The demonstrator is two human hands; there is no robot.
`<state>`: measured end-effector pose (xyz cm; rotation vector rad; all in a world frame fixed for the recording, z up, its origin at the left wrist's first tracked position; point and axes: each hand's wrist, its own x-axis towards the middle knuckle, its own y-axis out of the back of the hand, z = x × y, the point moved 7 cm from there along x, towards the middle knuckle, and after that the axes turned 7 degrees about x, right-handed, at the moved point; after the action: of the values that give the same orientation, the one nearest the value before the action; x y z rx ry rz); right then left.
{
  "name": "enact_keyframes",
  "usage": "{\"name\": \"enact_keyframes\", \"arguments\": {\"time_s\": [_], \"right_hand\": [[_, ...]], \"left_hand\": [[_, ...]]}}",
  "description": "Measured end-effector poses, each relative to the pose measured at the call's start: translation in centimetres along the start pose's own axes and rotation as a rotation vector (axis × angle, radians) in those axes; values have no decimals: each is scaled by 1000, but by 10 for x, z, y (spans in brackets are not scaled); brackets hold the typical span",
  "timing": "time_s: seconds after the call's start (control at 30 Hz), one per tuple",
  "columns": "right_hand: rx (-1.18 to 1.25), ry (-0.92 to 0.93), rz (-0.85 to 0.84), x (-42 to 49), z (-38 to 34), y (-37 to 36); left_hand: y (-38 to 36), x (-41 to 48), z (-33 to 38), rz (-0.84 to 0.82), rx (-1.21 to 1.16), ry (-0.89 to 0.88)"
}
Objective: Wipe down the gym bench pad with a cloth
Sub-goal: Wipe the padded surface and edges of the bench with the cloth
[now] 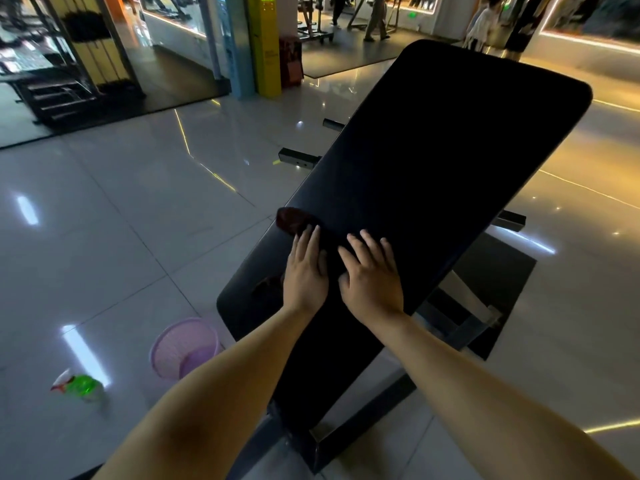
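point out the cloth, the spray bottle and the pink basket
cloth (pixel 293 219), head view, on the dark red bunch showing beyond the left hand's fingertips
spray bottle (pixel 80 385), head view, on its green body lying on the floor
pink basket (pixel 180 348), head view, on its mesh wall

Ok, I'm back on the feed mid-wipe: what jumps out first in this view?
The big black bench pad runs diagonally through the middle. Both hands lie flat side by side on its near end: left hand, right hand, with a dark reddish cloth showing beyond the left fingers. On the glossy floor at lower left stand a pink mesh basket and a green spray bottle.
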<state>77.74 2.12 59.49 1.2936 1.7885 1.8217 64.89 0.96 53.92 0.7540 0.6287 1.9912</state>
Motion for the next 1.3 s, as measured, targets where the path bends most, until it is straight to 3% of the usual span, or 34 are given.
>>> {"name": "enact_keyframes", "arguments": {"time_s": [0.1, 0.23, 0.4, 0.47, 0.63, 0.7, 0.8, 0.9, 1.1, 1.17, 1.3], "right_hand": [[-7, 24, 8, -3, 0, -1], [1, 47, 22, -5, -2, -2], [6, 46, -10, -5, -2, -4], [23, 49, -6, -5, -1, -4], [142, 91, 20, -7, 4, 2], [195, 95, 42, -9, 8, 5], [189, 126, 19, -14, 9, 2], [124, 163, -29, -23, 9, 0], [53, 208, -104, -45, 11, 7], [50, 192, -105, -46, 18, 17], [33, 147, -43, -45, 48, 41]], "left_hand": [[3, -27, -38, 33, 75, 64], [4, -71, -76, 46, -7, 289], [5, -64, -61, 100, -169, 461], [6, -49, -44, 106, -198, 427], [-2, -8, 23, 12, -141, 75], [-7, -7, 26, 3, -105, 35], [-9, -29, -2, 44, -28, 100], [-11, -73, -31, 122, -32, 273], [-13, -108, -19, 182, -148, 473], [-10, -95, 0, 177, -187, 464], [-17, -56, 60, 138, -197, 259]]}}
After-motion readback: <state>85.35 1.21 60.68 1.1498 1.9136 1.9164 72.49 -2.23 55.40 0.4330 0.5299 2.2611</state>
